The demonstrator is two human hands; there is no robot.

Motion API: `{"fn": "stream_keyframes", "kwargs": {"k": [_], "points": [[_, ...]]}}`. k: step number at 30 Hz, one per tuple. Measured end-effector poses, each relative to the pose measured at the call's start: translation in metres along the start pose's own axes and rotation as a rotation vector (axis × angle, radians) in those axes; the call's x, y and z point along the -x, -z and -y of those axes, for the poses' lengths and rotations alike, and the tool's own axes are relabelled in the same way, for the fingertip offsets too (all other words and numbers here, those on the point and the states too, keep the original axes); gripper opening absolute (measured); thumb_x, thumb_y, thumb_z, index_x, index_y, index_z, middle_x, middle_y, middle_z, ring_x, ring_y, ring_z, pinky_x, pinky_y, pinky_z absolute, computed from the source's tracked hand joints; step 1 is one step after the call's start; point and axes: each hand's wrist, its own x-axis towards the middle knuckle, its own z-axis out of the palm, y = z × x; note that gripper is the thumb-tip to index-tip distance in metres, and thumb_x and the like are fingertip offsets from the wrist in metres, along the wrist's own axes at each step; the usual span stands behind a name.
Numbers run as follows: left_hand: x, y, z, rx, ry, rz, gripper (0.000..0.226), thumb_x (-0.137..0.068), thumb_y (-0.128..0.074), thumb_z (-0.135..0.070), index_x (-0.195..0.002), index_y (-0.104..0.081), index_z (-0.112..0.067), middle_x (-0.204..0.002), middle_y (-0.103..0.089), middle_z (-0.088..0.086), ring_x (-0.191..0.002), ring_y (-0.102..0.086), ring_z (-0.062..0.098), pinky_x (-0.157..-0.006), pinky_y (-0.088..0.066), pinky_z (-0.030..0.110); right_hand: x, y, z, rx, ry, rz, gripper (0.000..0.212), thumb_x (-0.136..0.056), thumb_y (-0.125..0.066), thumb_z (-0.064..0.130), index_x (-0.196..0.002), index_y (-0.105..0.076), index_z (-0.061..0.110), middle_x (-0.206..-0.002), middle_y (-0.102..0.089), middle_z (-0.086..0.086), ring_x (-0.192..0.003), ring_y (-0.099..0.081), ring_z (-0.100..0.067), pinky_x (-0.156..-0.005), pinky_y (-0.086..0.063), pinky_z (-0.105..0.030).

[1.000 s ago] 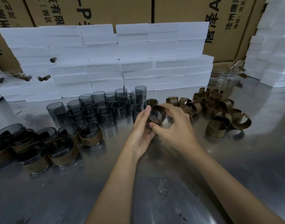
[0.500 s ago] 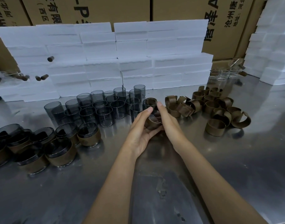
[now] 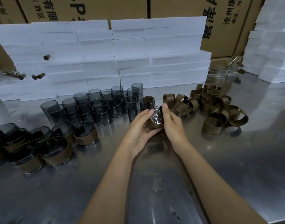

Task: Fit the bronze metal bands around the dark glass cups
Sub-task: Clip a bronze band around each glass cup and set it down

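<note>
Cup (image 3: 155, 118) now tipped base-up, fingers (image 3: 165, 109) of both hands around it, above steel table (image 3: 235, 159).

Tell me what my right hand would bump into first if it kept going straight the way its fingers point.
Probably the nearest curled bronze bands just beyond the right hand, which holds a banded cup with the left hand; depth is uncertain.

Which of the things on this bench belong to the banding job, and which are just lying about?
Job: cup being banded, gripped by left hand and right hand; bare dark cups; loose bronze bands; banded cups.

Lying about: foam blocks; cardboard boxes; clear glasses.
</note>
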Motion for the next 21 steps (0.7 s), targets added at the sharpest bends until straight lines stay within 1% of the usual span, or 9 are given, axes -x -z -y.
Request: {"fn": "stream_keyframes", "kwargs": {"k": [2,4,8,11,13,14,17,19,21], "points": [[0.000,-0.002,0.001,-0.029,-0.003,-0.027,0.045,-0.098,-0.063,-0.021,-0.136,-0.058,0.003,-0.125,-0.067,0.021,-0.110,-0.069,0.024,-0.090,-0.061,0.038,0.002,-0.002,-0.001,0.013,0.015,0.012,0.044,-0.106,-0.044,0.052,-0.091,-0.076,0.027,-0.080,-0.076,0.020,-0.080,-0.067,0.011,-0.068,-0.046,-0.004],[0.000,-0.003,0.000,-0.039,-0.013,-0.054,0.039,-0.099,-0.056,-0.015,-0.132,-0.059,0.005,-0.115,-0.065,0.020,-0.100,-0.067,0.024,-0.087,-0.060,0.039,0.001,-0.003,-0.001,0.010,-0.016,0.025,0.042,-0.106,-0.046,0.050,-0.091,-0.076,0.025,-0.082,-0.077,0.017,-0.080,-0.068,0.009,-0.069,-0.048,-0.006],[0.001,-0.008,-0.004,0.044,0.005,-0.112,0.039,-0.090,-0.045,-0.008,-0.126,-0.056,0.000,-0.115,-0.059,0.022,-0.106,-0.057,0.035,-0.104,-0.047,0.053,-0.002,-0.005,0.001,-0.228,-0.181,-0.010,0.020,-0.097,-0.061,0.032,-0.087,-0.073,0.020,-0.071,-0.075,0.008,-0.074,-0.071,-0.011,-0.068,-0.055,-0.025],[0.005,-0.020,0.000,0.027,-0.006,-0.100,0.028,-0.092,-0.051,-0.023,-0.110,-0.059,-0.003,-0.104,-0.061,0.020,-0.095,-0.061,0.031,-0.088,-0.050,0.039,-0.002,-0.004,0.003,-0.339,-0.249,-0.056,0.027,-0.093,-0.061,0.038,-0.081,-0.073,0.018,-0.073,-0.077,0.005,-0.074,-0.074,-0.013,-0.071,-0.056,-0.031],[0.003,-0.026,0.007,-0.083,0.002,-0.126,0.038,-0.097,-0.052,-0.038,-0.108,-0.064,-0.004,-0.091,-0.070,0.014,-0.078,-0.070,0.021,-0.071,-0.056,0.027,0.000,-0.003,0.003,-0.368,-0.277,-0.086,0.032,-0.091,-0.062,0.041,-0.071,-0.075,0.018,-0.080,-0.079,-0.004,-0.080,-0.075,-0.020,-0.073,-0.059,-0.033],[0.002,-0.027,0.010,-0.154,0.007,-0.138,0.044,-0.100,-0.049,-0.044,-0.109,-0.066,-0.004,-0.087,-0.074,0.011,-0.074,-0.073,0.017,-0.065,-0.057,0.025,0.002,-0.001,0.003,-0.373,-0.285,-0.102,0.032,-0.091,-0.063,0.040,-0.069,-0.074,0.018,-0.079,-0.079,-0.006,-0.076,-0.075,-0.020,-0.068,-0.059,-0.030],[0.000,-0.027,0.016,-0.284,-0.010,-0.165,0.048,-0.103,-0.043,-0.048,-0.093,-0.069,-0.009,-0.077,-0.076,0.003,-0.068,-0.073,0.010,-0.067,-0.054,0.027,0.006,0.001,0.004,-0.384,-0.292,-0.148,0.031,-0.090,-0.067,0.035,-0.066,-0.066,0.017,-0.068,-0.075,-0.003,-0.058,-0.071,-0.013,-0.048,-0.053,-0.021],[0.001,-0.027,0.015,-0.255,-0.020,-0.179,0.046,-0.104,-0.042,-0.044,-0.077,-0.063,-0.012,-0.069,-0.072,0.001,-0.062,-0.068,0.011,-0.066,-0.052,0.027,0.007,0.002,0.007,-0.389,-0.290,-0.169,0.040,-0.090,-0.068,0.034,-0.052,-0.062,0.021,-0.061,-0.070,0.000,-0.053,-0.067,-0.010,-0.047,-0.051,-0.019],[0.002,-0.028,0.013,-0.250,-0.033,-0.208,0.048,-0.105,-0.042,-0.041,-0.067,-0.056,-0.014,-0.064,-0.064,0.002,-0.060,-0.060,0.014,-0.066,-0.050,0.028,0.008,0.001,0.009,-0.370,-0.285,-0.163,0.044,-0.090,-0.069,0.033,-0.048,-0.060,0.022,-0.058,-0.065,0.002,-0.054,-0.063,-0.011,-0.050,-0.051,-0.019]]}}
